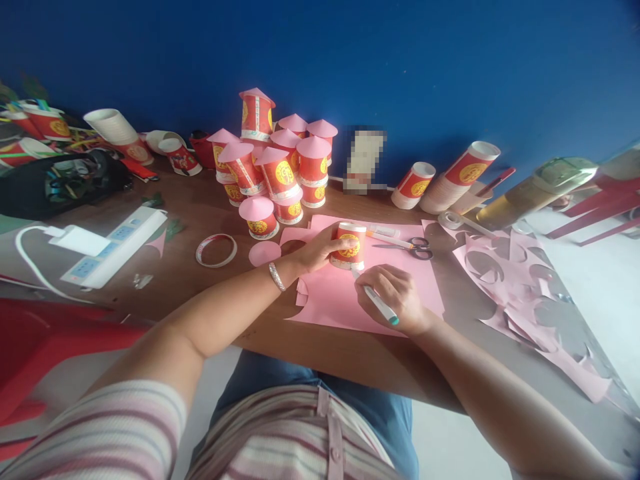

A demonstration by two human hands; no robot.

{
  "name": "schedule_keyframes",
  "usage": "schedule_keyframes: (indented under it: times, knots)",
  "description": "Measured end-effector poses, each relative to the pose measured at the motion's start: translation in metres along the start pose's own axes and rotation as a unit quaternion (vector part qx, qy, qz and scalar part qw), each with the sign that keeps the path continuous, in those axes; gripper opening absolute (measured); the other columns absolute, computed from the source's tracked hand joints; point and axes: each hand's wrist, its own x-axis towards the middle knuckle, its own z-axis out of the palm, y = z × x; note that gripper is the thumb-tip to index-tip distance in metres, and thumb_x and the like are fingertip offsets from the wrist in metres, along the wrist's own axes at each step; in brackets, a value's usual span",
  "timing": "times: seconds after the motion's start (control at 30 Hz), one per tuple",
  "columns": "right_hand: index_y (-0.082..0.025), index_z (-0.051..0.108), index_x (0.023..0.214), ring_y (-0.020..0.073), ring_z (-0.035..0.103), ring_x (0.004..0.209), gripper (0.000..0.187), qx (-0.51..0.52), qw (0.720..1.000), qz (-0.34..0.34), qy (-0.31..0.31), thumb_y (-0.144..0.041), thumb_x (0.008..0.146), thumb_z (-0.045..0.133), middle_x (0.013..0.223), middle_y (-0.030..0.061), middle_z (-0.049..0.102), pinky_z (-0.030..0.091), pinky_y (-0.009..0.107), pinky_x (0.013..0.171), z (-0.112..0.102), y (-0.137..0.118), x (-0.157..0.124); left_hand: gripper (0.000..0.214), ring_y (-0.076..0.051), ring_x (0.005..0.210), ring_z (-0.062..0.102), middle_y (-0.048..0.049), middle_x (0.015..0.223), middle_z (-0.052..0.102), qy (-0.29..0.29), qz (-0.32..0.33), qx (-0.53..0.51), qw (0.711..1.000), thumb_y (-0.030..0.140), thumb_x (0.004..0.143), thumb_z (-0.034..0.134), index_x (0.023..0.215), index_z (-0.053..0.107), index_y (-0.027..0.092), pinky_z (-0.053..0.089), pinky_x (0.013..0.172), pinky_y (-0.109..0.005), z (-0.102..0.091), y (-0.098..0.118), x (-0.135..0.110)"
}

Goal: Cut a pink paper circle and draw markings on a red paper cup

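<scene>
Cup [354,254] upright over pink paper [333,303], gripped by the left hand [319,253]; the right hand [395,295] pinches a pen [381,306] by its base. Probably light, crushable paper: hold gently around the side. Pink-roofed cups [276,175] stand beyond.

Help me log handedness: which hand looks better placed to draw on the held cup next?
Probably the right hand: it holds the green-ended marker, its tip by the base of the red cup. The left hand is busy holding that cup.
</scene>
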Motion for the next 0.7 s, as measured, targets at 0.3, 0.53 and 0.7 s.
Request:
schedule_keyframes:
  times: [0.3,0.53,0.7]
  knots:
    - [-0.025,0.054,0.098,0.0141,0.061,0.061,0.023,-0.007,1.0,0.012,0.001,-0.004,0.093,0.063,0.073,-0.0034,0.067,0.05,0.028,0.063,0.0014,0.0018,-0.0018,0.041,-0.018,0.091,0.067,-0.007,0.104,0.07,0.005,-0.004,-0.008,1.0,0.044,0.085,0.083,0.11,0.067,0.017,0.056,0.081,-0.032,-0.0032,-0.0047,0.0011]
    - [-0.025,0.053,0.096,0.0141,0.059,0.06,0.024,-0.019,0.999,0.023,0.011,-0.002,0.091,0.061,0.073,-0.0032,0.066,0.048,0.028,0.061,0.0019,0.0021,-0.0023,0.04,-0.019,0.095,0.069,-0.0075,0.105,0.072,-0.001,0.001,-0.004,1.0,0.044,0.087,0.083,0.113,0.068,0.017,0.057,0.085,-0.033,-0.0052,-0.0067,0.0011]
    - [-0.025,0.052,0.095,0.0139,0.059,0.06,0.026,-0.022,0.999,0.022,0.017,0.0,0.09,0.06,0.072,-0.0038,0.066,0.048,0.028,0.06,0.0012,0.0007,-0.0002,0.036,-0.02,0.093,0.068,-0.0054,0.095,0.069,-0.003,0.006,-0.006,1.0,0.044,0.086,0.083,0.104,0.067,0.017,0.056,0.084,-0.033,-0.0034,-0.0048,0.0008]
